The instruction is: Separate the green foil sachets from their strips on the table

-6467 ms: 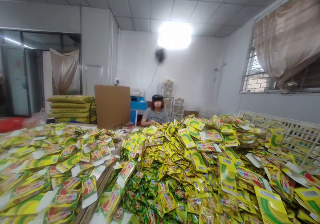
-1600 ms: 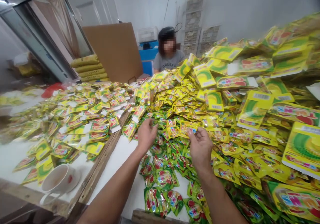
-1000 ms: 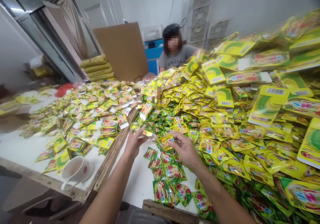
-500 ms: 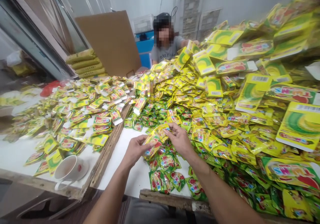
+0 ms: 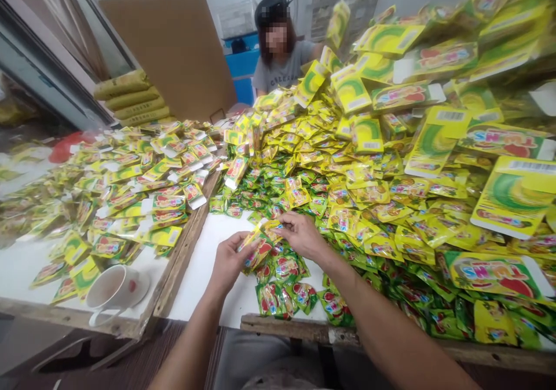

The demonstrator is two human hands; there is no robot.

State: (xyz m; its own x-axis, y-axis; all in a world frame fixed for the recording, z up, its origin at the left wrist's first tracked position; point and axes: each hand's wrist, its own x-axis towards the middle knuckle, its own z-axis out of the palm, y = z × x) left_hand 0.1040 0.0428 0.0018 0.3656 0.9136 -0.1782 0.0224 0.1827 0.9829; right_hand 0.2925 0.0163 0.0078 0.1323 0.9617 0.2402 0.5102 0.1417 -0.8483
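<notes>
My left hand [image 5: 229,261] and my right hand [image 5: 300,234] meet over the white table [image 5: 204,268], both pinching a few yellow-green sachets [image 5: 259,242] between thumbs and fingers. Just below them lie loose green and red sachets [image 5: 282,294]. A huge heap of yellow and green sachets and cards [image 5: 391,164] rises to the right and behind.
A white cup [image 5: 110,290] stands near the front edge of the left table, which is spread with more packets [image 5: 125,187]. A wooden rail [image 5: 185,251] separates the two tables. A person in a grey shirt [image 5: 278,54] sits at the far end, beside a cardboard sheet [image 5: 174,48].
The view has tipped down from the room to the table. My hands reached into the pile, picked up sachets and drew them together nearer to me.
</notes>
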